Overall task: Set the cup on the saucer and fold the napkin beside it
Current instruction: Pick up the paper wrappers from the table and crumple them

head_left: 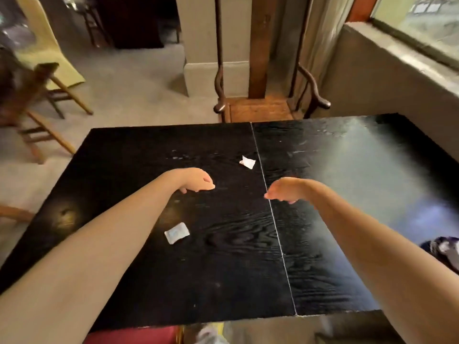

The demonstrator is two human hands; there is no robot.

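Both my arms reach out over a black wooden table (pixel 223 269). My left hand (pixel 196 181) hovers palm down over the table's middle, fingers loosely curled, holding nothing. My right hand (pixel 283 191) hangs to its right, also palm down with fingers curled under and nothing in it. No cup, saucer or napkin is in view. A small crumpled white paper scrap (pixel 247 162) lies just beyond the hands, and a small white packet (pixel 176 233) lies nearer, under my left forearm's side.
A wooden armchair (pixel 260 108) stands at the table's far edge. Another wooden chair (pixel 37 105) is on the left over grey carpet. A grey window ledge (pixel 397 70) runs along the right. Dark cloth (pixel 442 249) sits at the table's right edge.
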